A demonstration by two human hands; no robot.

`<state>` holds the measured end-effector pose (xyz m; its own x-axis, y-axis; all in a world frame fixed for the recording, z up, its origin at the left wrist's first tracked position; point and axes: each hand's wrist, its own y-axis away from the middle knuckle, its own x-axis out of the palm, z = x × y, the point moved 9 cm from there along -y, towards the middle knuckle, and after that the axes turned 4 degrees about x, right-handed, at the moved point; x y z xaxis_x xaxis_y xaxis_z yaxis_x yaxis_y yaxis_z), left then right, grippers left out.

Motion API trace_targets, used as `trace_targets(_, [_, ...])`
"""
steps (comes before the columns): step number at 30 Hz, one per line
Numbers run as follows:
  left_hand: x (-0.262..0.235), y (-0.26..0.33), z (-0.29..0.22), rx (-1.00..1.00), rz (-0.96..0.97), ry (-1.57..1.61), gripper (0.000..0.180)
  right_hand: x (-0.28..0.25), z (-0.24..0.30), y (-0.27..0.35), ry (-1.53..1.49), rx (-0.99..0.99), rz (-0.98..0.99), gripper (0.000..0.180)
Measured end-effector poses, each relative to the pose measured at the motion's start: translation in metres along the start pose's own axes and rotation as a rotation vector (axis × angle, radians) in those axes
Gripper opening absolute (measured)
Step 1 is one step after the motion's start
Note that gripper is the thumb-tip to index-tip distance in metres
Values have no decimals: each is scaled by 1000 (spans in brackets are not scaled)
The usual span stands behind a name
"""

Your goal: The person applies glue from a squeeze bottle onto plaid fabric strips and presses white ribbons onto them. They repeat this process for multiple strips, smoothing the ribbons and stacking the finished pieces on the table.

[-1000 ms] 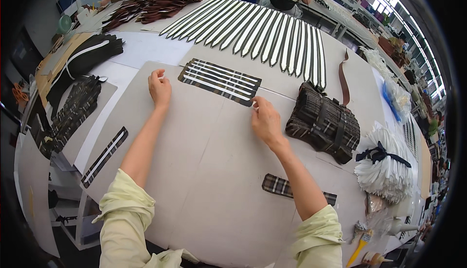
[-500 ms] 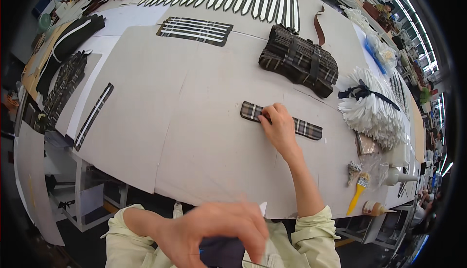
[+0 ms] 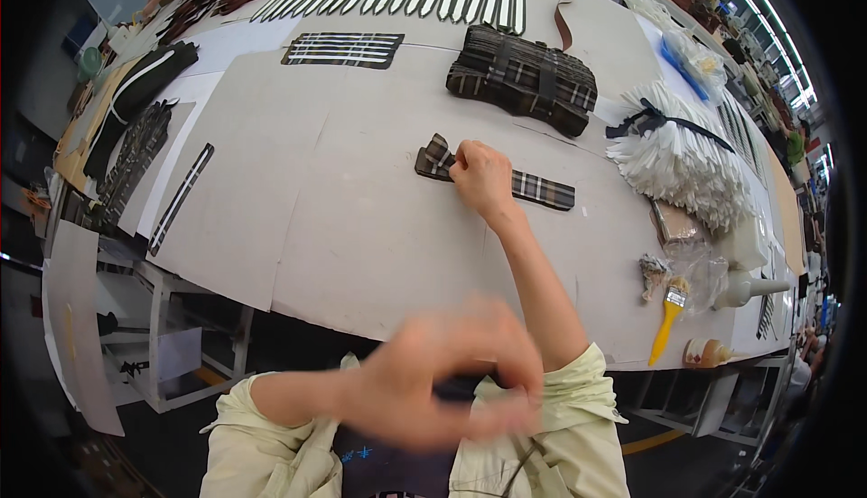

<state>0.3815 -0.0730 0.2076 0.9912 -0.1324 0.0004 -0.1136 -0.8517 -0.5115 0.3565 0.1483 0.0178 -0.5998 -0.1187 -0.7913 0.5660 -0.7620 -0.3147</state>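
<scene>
At the middle of the table lies a stack of dark plaid strips (image 3: 544, 190). My right hand (image 3: 483, 180) has its fingers closed on the top plaid strip. That strip's left end (image 3: 437, 151) is raised and bent up, with another strip flat beneath it. What the fingertips pinch is partly hidden behind the hand. My left hand (image 3: 447, 376) is in front of my body, over the table's near edge. Its thumb and fingers curve toward each other, but motion smears them, so I cannot tell whether anything is between them.
Beyond the strips sits a strapped plaid bundle (image 3: 524, 81). White strips tied in a bunch (image 3: 682, 159), a yellow brush (image 3: 666, 325) and a glue bottle (image 3: 707, 352) lie at the right. White-lined strips (image 3: 341, 49) lie at the far left, a single strip (image 3: 182, 198) nearer.
The top plaid strip's left end has come up off the strip below, in my right hand. My left hand has moved right. The whole view has shifted slightly.
</scene>
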Motion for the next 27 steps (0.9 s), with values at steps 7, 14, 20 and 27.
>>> trace_targets(7, [-124, -2, 196, -1, -272, -1222, 14, 1, -43, 1, -495, 282, -10, 14])
trace_targets(14, [-121, 0, 212, -11, -230, -1284, 15, -204, -152, 101, -1668, 216, -598, 35])
trace_targets(20, [-72, -15, 168, -38, -302, -902, 25, -264, -65, 133, -1060, 35, -414, 48])
trace_targets(27, [-9, 6, 184, -440, -314, -222, 35, -103, -24, 144, -537, 139, 53, 12])
